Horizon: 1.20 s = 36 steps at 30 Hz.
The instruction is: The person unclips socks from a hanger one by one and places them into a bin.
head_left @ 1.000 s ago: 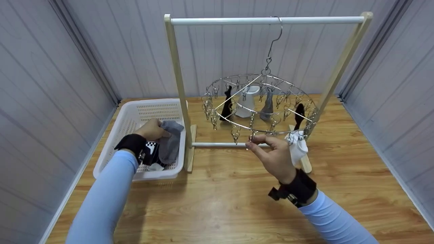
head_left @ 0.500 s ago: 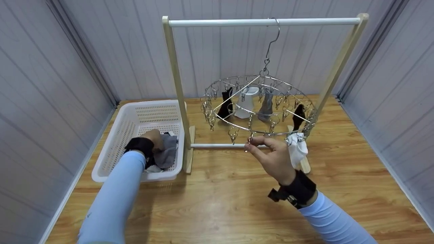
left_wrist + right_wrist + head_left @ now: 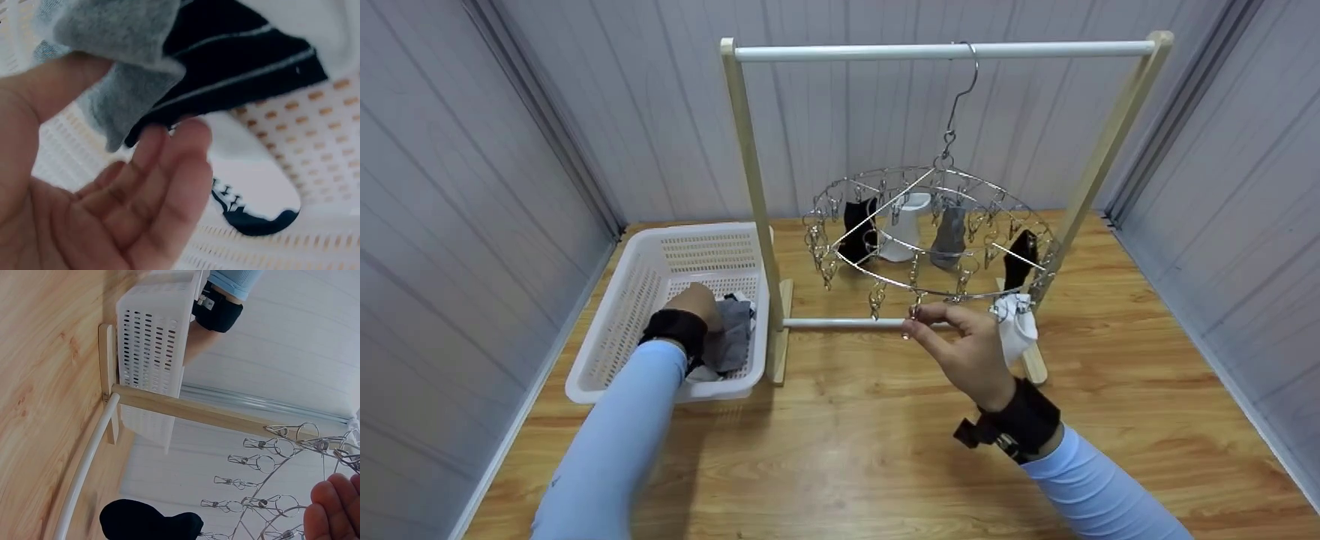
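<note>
White basket [image 3: 611, 330], grey sock [image 3: 730, 343], black sock [image 3: 239, 63] (both inside)

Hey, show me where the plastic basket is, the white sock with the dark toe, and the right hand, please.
Plastic basket [image 3: 709, 253]: head view, on its far wall.
White sock with the dark toe [image 3: 252, 173]: left wrist view, on its white middle.
Right hand [image 3: 971, 349]: head view, on its back.

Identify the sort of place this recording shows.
Probably a small indoor booth set up for hanging laundry: pale grooved panel walls enclose three sides of a brown wood-grain surface, with a white perforated plastic basket and a ring-shaped silver wire clip hanger.
</note>
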### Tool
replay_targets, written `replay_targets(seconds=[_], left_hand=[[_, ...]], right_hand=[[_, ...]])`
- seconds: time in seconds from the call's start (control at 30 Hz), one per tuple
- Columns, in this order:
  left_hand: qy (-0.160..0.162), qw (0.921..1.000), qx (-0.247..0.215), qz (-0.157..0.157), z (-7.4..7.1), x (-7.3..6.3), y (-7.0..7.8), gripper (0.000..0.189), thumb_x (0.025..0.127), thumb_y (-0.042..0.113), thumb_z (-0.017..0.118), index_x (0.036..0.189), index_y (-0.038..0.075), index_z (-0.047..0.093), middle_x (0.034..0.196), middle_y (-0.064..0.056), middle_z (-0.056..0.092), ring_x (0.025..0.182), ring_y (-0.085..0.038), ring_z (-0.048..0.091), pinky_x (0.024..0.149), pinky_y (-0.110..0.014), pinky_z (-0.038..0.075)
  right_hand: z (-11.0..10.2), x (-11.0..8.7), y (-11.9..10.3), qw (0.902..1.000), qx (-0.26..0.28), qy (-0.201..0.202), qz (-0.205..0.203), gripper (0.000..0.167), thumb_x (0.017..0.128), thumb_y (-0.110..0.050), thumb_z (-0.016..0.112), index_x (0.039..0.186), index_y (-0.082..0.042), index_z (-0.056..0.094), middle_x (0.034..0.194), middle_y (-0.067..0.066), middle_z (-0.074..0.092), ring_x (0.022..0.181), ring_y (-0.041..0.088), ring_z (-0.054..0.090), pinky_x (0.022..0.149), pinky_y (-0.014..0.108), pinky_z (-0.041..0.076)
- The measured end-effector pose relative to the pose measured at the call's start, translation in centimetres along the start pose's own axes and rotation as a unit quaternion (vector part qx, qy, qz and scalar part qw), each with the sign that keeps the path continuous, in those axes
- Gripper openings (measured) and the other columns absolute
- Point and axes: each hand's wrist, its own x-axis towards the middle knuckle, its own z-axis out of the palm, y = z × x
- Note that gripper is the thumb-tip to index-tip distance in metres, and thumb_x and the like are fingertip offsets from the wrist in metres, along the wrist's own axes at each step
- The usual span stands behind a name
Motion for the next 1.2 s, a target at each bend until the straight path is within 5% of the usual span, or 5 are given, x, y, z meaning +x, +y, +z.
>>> replay_targets(seconds=[0.17,0.5,0.63,0.83,1.2], left_hand=[[0.102,0.9945,-0.022,0.003,-1.7,-1.8,1.1,0.07,0.098,0.015,0.064,0.149,-0.025,0.039,0.123,-0.041,0.07,0.108,-0.052,0.073,0.093,-0.063,0.061],[0.236,0.9629,-0.11,0.07,-6.0,-4.8,3.8,0.05,0.104,0.025,0.064,0.135,-0.014,0.058,0.124,-0.037,0.07,0.109,-0.054,0.071,0.093,-0.065,0.057],[0.286,0.9398,-0.156,0.104,-7.2,-6.6,5.5,0.045,0.105,0.026,0.066,0.131,-0.01,0.063,0.127,-0.032,0.072,0.115,-0.05,0.071,0.098,-0.062,0.057],[0.374,0.8841,-0.193,0.203,-7.9,-9.7,8.9,0.03,0.101,0.018,0.073,0.117,-0.007,0.069,0.119,-0.027,0.075,0.115,-0.045,0.071,0.104,-0.057,0.057],[0.33,0.8555,-0.14,0.374,-6.3,-14.1,15.1,0.033,0.101,0.019,0.075,0.126,-0.002,0.072,0.126,-0.02,0.076,0.12,-0.038,0.073,0.109,-0.051,0.059]], right_hand=[[0.0,0.1,-0.1,1.0,-0.003,-0.001,0.005,0.014,0.083,0.016,0.08,0.094,0.008,0.077,0.089,0.024,0.079,0.09,-0.006,0.073,0.087,0.015,0.061],[0.0,0.1,0.4,0.9998,-0.009,0.003,0.016,0.013,0.083,0.015,0.081,0.094,0.008,0.077,0.089,0.023,0.08,0.091,-0.005,0.073,0.086,0.015,0.061],[0.1,0.2,0.5,0.9997,-0.007,0.008,0.02,0.013,0.083,0.016,0.08,0.094,0.008,0.077,0.09,0.024,0.079,0.09,-0.006,0.073,0.084,0.015,0.061],[0.2,0.1,0.4,0.9993,-0.006,0.01,0.035,0.013,0.084,0.015,0.081,0.094,0.009,0.077,0.09,0.024,0.079,0.09,-0.006,0.073,0.08,0.015,0.062],[0.5,0.1,0.2,0.9994,-0.008,0.006,0.035,0.013,0.084,0.014,0.082,0.094,0.007,0.078,0.091,0.022,0.08,0.093,-0.003,0.073,0.089,0.015,0.058]])
